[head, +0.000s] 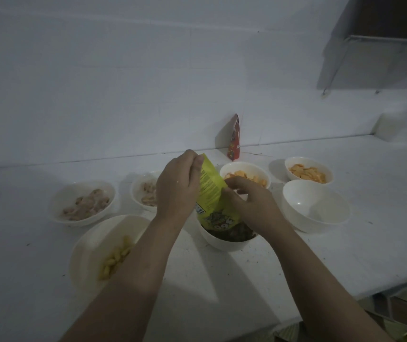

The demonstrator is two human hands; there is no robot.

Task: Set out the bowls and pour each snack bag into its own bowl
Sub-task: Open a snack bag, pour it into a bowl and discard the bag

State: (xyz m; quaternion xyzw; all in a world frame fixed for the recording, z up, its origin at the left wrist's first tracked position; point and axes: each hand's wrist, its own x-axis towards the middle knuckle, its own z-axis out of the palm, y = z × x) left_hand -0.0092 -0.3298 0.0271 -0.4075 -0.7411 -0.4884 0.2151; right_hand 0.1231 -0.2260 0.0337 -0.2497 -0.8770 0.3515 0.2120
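Item: yellow-green snack bag [210,191], upended over a white bowl [224,240] of dark snack on the tabletop [345,243]; we gripped it with left hand [176,187] and right hand [253,202], both clasped

The yellow-green snack bag [210,191] at the centre of the frame looks like thin printed plastic film, creased and faintly shiny. The bowls [314,206] around it are smooth, glossy white, ceramic or plastic, I cannot tell which. The white worktop [345,255] is smooth and matt, speckled with crumbs. At upper right, a rack [380,40] has thin metal bars.
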